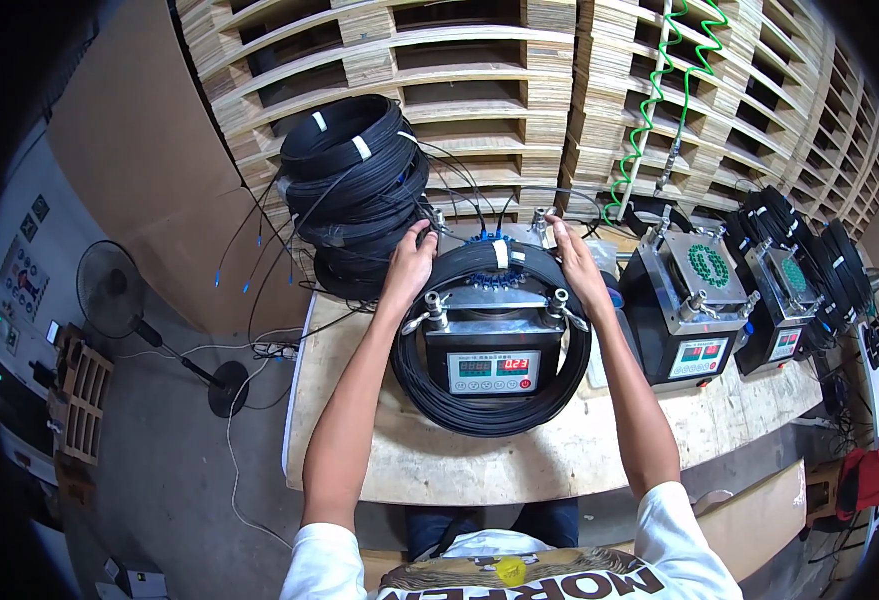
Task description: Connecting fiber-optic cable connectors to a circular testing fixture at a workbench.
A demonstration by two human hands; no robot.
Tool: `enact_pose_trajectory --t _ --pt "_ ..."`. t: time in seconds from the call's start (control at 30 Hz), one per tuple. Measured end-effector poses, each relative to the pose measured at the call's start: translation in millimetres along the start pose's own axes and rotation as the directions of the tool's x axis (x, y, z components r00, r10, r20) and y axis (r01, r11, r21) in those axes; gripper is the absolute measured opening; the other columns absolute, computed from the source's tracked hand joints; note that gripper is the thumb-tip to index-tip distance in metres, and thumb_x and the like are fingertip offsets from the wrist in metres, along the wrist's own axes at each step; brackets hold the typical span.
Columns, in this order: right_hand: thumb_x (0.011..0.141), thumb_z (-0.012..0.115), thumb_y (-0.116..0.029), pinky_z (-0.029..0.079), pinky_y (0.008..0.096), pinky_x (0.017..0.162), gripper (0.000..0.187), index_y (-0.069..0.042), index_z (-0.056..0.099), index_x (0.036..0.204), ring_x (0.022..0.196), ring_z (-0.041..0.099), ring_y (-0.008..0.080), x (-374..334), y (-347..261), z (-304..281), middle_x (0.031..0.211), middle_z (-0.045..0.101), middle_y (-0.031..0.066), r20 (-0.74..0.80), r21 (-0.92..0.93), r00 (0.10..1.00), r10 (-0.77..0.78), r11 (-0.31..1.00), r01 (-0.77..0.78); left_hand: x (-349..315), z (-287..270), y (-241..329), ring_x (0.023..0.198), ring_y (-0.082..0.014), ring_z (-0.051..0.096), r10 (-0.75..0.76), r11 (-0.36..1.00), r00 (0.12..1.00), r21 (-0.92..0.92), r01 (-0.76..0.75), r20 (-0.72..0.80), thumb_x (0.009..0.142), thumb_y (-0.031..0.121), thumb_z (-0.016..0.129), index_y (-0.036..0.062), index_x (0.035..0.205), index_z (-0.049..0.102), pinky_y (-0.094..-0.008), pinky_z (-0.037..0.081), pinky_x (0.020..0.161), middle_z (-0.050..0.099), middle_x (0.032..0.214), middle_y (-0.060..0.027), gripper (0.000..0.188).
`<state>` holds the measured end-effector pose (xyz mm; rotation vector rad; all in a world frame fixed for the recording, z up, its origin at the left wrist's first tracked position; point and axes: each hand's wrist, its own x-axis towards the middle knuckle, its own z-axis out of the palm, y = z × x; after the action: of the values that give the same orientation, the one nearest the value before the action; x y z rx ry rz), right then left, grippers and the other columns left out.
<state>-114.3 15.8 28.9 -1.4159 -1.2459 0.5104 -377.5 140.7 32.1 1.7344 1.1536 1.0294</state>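
A black polishing machine (449, 345) with a lit panel stands before me on the wooden table. Its metal top has corner clamps; the near left clamp (436, 312) and near right clamp (558, 304) show levers. A coil of black cable (492, 425) hangs around the machine's front, its upper part lying across the top. Blue connectors (481, 280) ring the fixture. My left hand (412, 265) is closed at the far left clamp (438, 217). Closed at the far right clamp (540, 217) is my right hand (578, 262); both far levers are largely hidden by my fingers.
A tall stack of black cable coils (354, 190) stands at the left, with loose blue-tipped ends. Two similar machines with green-dotted tops, one a black machine (684, 300), stand to the right. Wooden pallets (479, 90) rise behind. A fan (114, 285) stands on the floor.
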Motion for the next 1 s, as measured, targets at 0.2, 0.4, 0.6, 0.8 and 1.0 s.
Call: enact_pose_trajectory --t 0.2,0.4,0.6,0.8,1.0 --pt "0.11 0.037 -0.049 0.044 0.0308 0.096 0.057 -0.006 0.057 0.142 0.106 0.056 0.0181 -0.3 -4.4 -1.4 0.133 0.063 0.0088 0.037 0.03 0.999 0.0 1.0 -0.001 9.9 1.1 -17.2 0.09 -0.0237 0.067 0.07 0.997 0.997 -0.038 -0.07 0.011 0.101 0.034 0.056 0.0008 0.127 0.064 -0.0353 0.05 0.087 0.072 0.101 -0.0154 0.043" --pt "0.11 0.038 -0.047 0.044 0.0304 0.096 0.057 -0.004 0.056 0.142 0.105 0.057 0.0176 3.1 7.7 -2.2 0.124 0.066 0.0121 0.016 0.007 0.999 -0.03 1.0 0.03 11.2 6.0 -18.9 0.099 -0.0269 0.067 0.095 0.995 0.995 -0.009 -0.095 -0.012 0.101 0.035 0.056 0.0015 0.123 0.065 -0.0366 0.049 0.093 0.072 0.11 -0.0197 0.041" --pt "0.11 0.037 -0.048 0.045 0.0309 0.091 0.056 -0.006 0.056 0.143 0.094 0.054 0.016 0.4 4.5 -3.1 0.124 0.064 0.0099 0.02 0.002 1.0 0.015 1.0 -0.015 8.8 2.6 -11.6 0.102 -0.0283 0.067 -0.019 1.0 1.0 0.008 0.019 0.019 0.101 0.033 0.055 0.0022 0.129 0.063 -0.0365 0.047 0.095 0.071 0.106 -0.0187 0.042" --pt "0.11 0.038 -0.048 0.046 0.0308 0.092 0.056 -0.006 0.057 0.142 0.097 0.056 0.0172 0.6 1.7 1.8 0.122 0.065 0.0102 -0.023 0.011 1.0 -0.011 1.0 0.011 10.7 0.8 -18.0 0.09 -0.0222 0.065 0.048 0.999 0.998 -0.025 -0.047 0.047 0.102 0.033 0.055 0.0004 0.131 0.063 -0.0339 0.049 0.088 0.07 0.096 -0.0123 0.044" --pt "0.11 0.039 -0.047 0.045 0.0315 0.094 0.056 -0.005 0.057 0.142 0.099 0.057 0.0174 1.6 1.9 -2.7 0.122 0.065 0.0113 -0.01 -0.052 1.0 0.004 0.999 -0.005 11.1 2.6 -15.1 0.085 -0.0196 0.063 0.051 0.995 0.998 -0.089 -0.047 0.039 0.102 0.033 0.055 -0.0008 0.125 0.064 -0.0319 0.049 0.084 0.069 0.095 -0.0097 0.042"
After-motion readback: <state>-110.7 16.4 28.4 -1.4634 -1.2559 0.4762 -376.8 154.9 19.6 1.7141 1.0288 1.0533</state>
